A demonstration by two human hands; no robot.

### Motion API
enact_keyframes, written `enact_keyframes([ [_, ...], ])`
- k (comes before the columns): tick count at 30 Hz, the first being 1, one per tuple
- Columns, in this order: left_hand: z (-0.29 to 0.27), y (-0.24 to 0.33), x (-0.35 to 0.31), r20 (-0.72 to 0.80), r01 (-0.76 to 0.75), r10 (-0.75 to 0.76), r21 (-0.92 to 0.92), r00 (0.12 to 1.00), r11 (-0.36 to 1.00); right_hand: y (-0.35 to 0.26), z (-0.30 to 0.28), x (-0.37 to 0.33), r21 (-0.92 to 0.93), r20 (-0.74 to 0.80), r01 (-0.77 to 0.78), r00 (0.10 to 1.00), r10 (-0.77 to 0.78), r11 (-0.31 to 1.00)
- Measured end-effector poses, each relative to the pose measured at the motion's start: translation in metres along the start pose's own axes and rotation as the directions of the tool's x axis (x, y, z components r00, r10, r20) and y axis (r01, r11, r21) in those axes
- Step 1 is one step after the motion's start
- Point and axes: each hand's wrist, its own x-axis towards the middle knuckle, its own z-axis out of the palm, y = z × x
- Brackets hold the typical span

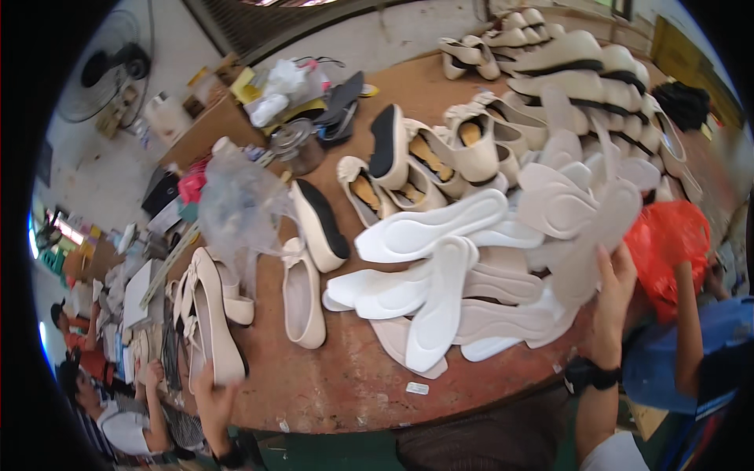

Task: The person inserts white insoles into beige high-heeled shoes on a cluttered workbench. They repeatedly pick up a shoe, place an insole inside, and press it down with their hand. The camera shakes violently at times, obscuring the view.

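Observation:
My right hand [614,286], wearing a dark wristband, is closed on a beige insole [598,235] at the right side of the pile. Beside and under it lie more beige insoles [554,196] and white insoles [428,228], heaped loosely in the middle of the table. My left hand [216,404] is at the table's near left edge, its visible fingers apart and seemingly empty. Just beyond it is a cream flat shoe [208,314]; whether the fingertips touch its toe, I cannot tell. Another cream shoe [302,302] lies to the right, open side up.
Cream shoes [581,59] are stacked at the far right. A red plastic bag [667,251] is beside a co-worker's arm [688,330] on the right. Clear plastic bags [243,200], a metal canister [297,145] and boxes crowd the left. Other people [118,420] are at the lower left.

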Motion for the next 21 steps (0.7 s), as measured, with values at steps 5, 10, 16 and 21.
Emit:
enact_keyframes([
  [5, 0.046, -0.032, 0.094, -0.532, 0.288, -0.134, 0.218, 0.836, 0.932, -0.062, -0.009, -0.014, 0.4, 0.101, -0.078, 0.994, 0.041, 0.913],
  [10, 0.06, 0.124, 0.144, -0.558, -0.14, 0.167, 0.091, 0.813, 0.986, -0.072, -0.011, -0.038, 0.575, 0.278, -0.3, 0.947, 0.163, 0.762],
  [16, 0.136, 0.233, 0.219, -0.421, -0.373, 0.3, -0.102, 0.856, 0.922, -0.047, -0.025, -0.064, 0.446, 0.485, -0.442, 0.85, 0.205, 0.779],
  [21, 0.129, 0.3, 0.258, -0.555, -0.64, 0.367, -0.448, 0.747, 0.625, -0.033, -0.033, -0.079, 0.346, 0.431, -0.5, 0.836, 0.339, 0.794],
])
